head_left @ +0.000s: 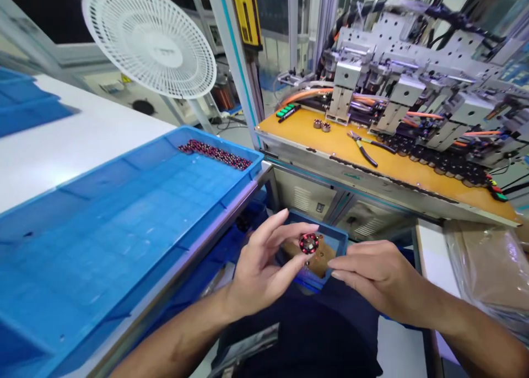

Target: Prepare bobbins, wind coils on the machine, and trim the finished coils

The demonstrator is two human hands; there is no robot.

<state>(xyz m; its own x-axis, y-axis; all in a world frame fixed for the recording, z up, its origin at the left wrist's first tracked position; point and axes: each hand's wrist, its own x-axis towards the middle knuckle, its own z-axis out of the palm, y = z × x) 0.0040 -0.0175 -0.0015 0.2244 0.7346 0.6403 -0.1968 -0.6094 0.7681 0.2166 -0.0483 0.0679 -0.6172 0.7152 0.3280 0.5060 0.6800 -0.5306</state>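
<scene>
The left hand point(260, 262) is low in the middle of the view, palm turned inward. Its thumb and fingertips are clamped on a small round stator point(309, 243), dark with red wire windings around its ring. The stator is held in the air just above a small blue bin point(339, 238), which sits below the edge of the machine and holds a brown piece point(323, 263). The right hand point(372, 276) is seen from the back just beside the bin. Its fingers are drawn together and point left, with the tips at the bin's near edge, apart from the stator. Whether it pinches anything cannot be told. On the left, a large blue tray point(124, 229) lies on the white tabletop point(82, 135), with a row of similar red-wound stators point(215, 153) along its far wall. A white fan point(149, 39) stands behind the tray. Ahead on the right, the orange deck point(388, 166) of a winding machine point(413, 80) carries a pair of pliers point(366, 146) and two more small wound parts point(321, 125). Plastic-wrapped cardboard point(487, 268) lies at the far right.
</scene>
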